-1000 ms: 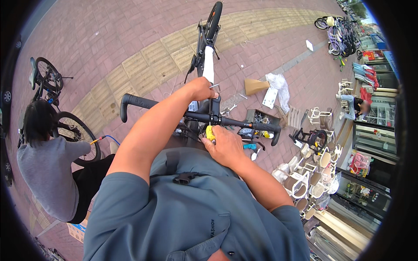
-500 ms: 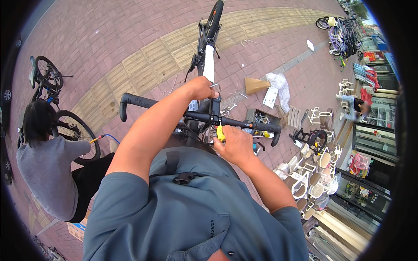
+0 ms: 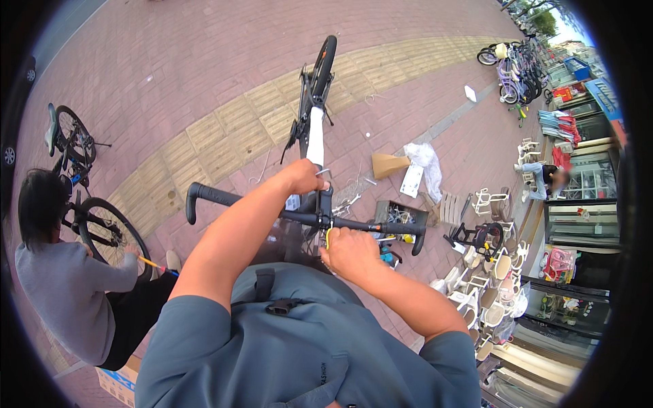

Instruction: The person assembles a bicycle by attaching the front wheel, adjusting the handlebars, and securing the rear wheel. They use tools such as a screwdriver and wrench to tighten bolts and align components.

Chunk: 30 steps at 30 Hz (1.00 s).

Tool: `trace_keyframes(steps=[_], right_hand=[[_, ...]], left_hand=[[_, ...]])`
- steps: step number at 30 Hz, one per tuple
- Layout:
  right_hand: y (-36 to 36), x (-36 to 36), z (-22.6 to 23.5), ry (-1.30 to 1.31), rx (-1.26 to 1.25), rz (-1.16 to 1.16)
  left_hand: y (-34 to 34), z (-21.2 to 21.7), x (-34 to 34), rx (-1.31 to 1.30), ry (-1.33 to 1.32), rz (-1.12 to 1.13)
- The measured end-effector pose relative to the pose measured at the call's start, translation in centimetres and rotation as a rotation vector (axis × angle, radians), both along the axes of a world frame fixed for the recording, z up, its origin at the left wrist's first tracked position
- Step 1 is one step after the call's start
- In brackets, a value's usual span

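Gripping: right hand (image 3: 350,251), curled tight round a yellow tool (image 3: 328,239), near side of the handlebar (image 3: 231,198); left hand (image 3: 307,177), apparently closed on a metal rod (image 3: 324,171) beside the stem (image 3: 326,202). Likely best: tool straight, bar steady.

An open-air bicycle work spot on a red-brick pavement (image 3: 170,64) is shown: a white-wrapped bicycle (image 3: 315,136) is placed at twelve o'clock, parked bicycles (image 3: 518,73) are clustered at two. Shopfronts (image 3: 578,224) are seen at three, a car (image 3: 9,156) at nine.
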State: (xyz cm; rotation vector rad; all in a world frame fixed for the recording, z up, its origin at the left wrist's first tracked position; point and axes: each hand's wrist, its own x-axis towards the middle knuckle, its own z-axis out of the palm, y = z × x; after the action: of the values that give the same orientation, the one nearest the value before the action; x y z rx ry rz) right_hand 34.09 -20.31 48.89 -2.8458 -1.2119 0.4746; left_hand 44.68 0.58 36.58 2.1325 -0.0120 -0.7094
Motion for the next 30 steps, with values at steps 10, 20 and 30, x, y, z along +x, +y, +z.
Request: trace_keyframes(steps=[10,20,30], right_hand=[[0.1,-0.5,-1.1,0.133,0.064,-0.313],[-0.4,-1.5,-4.3,0.153,0.246,-0.526],[-0.6,-2.5,-5.8,0.098,0.438,-0.607]], left_hand=[[-0.1,0.4,-0.3,0.022,0.046,0.047],[-0.1,0.2,-0.1,0.035,0.06,0.051],[0.1,-0.2,-0.3,-0.024,0.067,0.108]])
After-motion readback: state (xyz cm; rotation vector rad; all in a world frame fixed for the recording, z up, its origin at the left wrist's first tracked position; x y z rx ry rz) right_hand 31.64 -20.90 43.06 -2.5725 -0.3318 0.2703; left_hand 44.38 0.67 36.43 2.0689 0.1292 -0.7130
